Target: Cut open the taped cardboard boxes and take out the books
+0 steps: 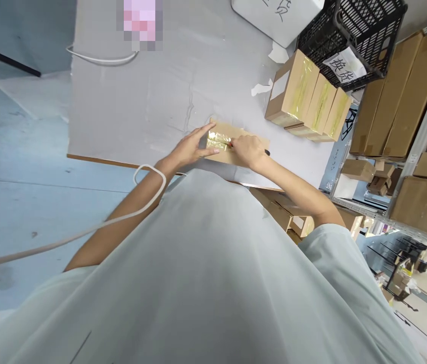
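Observation:
A small cardboard box [223,157] lies on the grey table near its front edge, with shiny clear yellowish tape along its top. My left hand [190,146] spans the box's left end, fingers at the far side and thumb at the near side, gripping it. My right hand [249,150] is closed over the top of the box around what looks like a box cutter [267,152]. Its black end sticks out on the right and a bit of orange-red shows at the left of the fist. The blade and most of the handle are hidden.
Several taped cardboard boxes [304,96] stand at the table's right, beside torn paper scraps [262,89]. Behind are a white bin [277,17] and a black crate [353,35]. Shelves with cartons [425,207] line the right. A white cable [122,216] crosses my left arm.

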A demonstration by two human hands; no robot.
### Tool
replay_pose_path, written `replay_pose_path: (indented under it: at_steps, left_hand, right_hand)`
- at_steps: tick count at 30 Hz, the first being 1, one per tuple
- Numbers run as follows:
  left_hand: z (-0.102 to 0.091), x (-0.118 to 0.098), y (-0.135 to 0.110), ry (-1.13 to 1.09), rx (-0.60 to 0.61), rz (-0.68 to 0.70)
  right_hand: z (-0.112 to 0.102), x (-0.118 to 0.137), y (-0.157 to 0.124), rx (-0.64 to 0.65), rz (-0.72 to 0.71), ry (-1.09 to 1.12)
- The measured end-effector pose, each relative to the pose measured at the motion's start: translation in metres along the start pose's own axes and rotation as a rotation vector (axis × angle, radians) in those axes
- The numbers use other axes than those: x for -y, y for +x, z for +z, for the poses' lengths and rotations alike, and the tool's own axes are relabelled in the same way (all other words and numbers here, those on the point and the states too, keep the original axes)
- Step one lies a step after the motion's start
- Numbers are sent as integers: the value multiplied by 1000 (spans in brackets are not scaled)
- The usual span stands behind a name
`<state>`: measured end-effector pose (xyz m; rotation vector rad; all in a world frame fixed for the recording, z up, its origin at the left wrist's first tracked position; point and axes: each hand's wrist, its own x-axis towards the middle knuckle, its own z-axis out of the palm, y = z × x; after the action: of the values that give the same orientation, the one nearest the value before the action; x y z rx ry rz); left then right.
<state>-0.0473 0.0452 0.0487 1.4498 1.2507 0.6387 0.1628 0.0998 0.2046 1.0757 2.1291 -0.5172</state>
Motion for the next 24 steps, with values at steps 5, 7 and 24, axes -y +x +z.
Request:
replay_pose_path:
  at_steps: [5,7,24]
  left_hand:
    - [-3,-1,1,44,-29,-63]
    - [-5,-3,0,86,-45,-70]
    - [110,-47,40,406,-566,-276]
  right_hand:
    - [33,-67,-48,72,202,-29]
    - [46,-89,-63,51,217,-20]
    - [95,-129,-67,-72,92,171]
